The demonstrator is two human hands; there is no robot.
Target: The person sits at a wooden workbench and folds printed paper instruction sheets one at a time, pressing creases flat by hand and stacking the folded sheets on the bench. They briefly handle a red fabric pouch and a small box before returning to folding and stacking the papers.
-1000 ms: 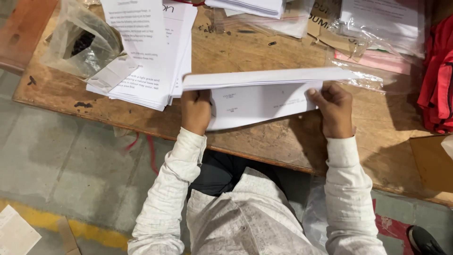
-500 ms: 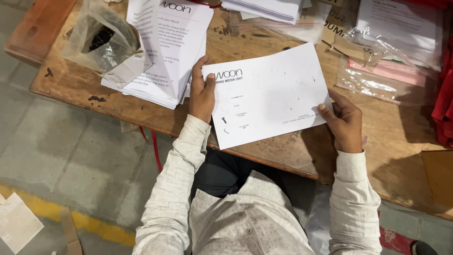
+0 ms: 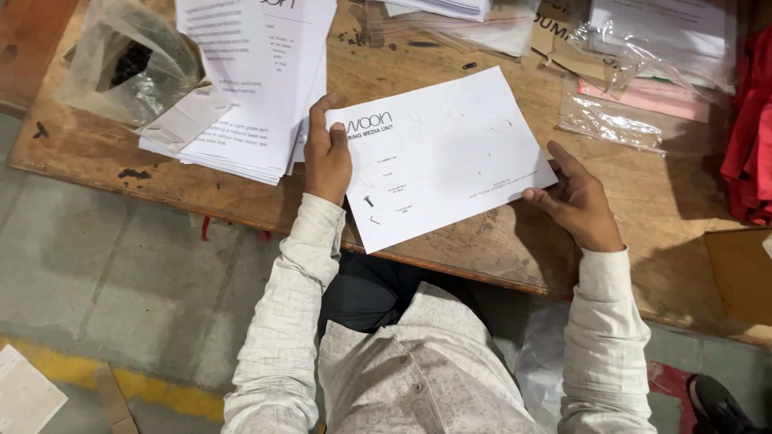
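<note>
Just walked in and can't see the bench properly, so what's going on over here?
A person at a wooden table holds a printed white sheet flat by both side edges: left hand on its left edge, right hand on its right. A stack of printed papers lies beside the left hand, and clear plastic bags lie beyond the right.

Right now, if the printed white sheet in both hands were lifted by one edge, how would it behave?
The sheet looks thin and light, so it would probably droop. Left hand and right hand hold opposite edges, which likely keeps it flat. It may slide easily on the wooden table.
</note>
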